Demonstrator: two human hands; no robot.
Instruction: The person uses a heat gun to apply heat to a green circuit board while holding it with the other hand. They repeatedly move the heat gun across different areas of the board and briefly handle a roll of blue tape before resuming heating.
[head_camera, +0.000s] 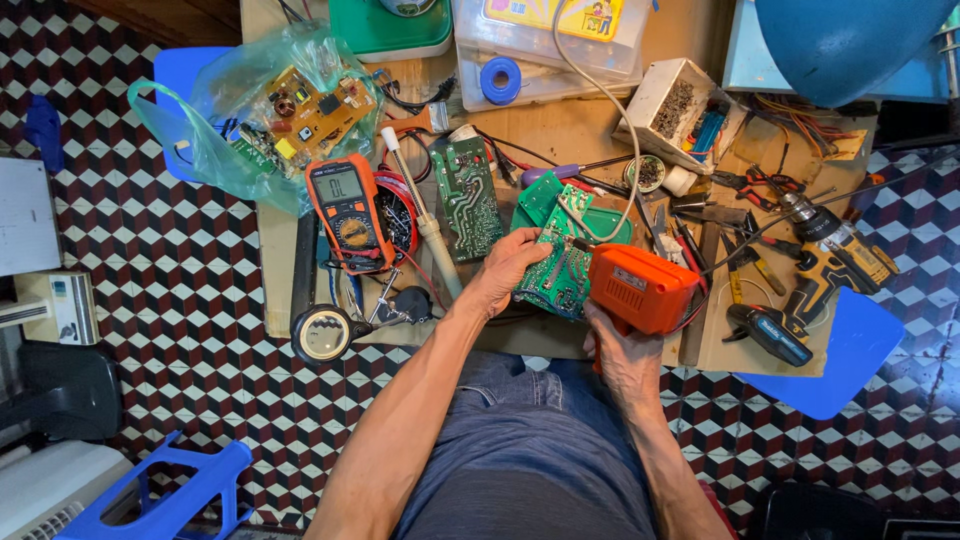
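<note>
Left hand (505, 272) grips green circuit board (555, 270), long axis tilted upright | right hand (622, 345) grips orange tool (640, 290), nose pointing left.

Meter screen: small grey rectangular display (338, 184) atop the orange multimeter (349, 212), left of centre.
Bag: crumpled translucent green plastic bag (225, 120), upper left, holding a circuit board.
Box label: yellow-and-blue pictured label (556, 15) on the clear plastic box (520, 60), top centre.
</note>
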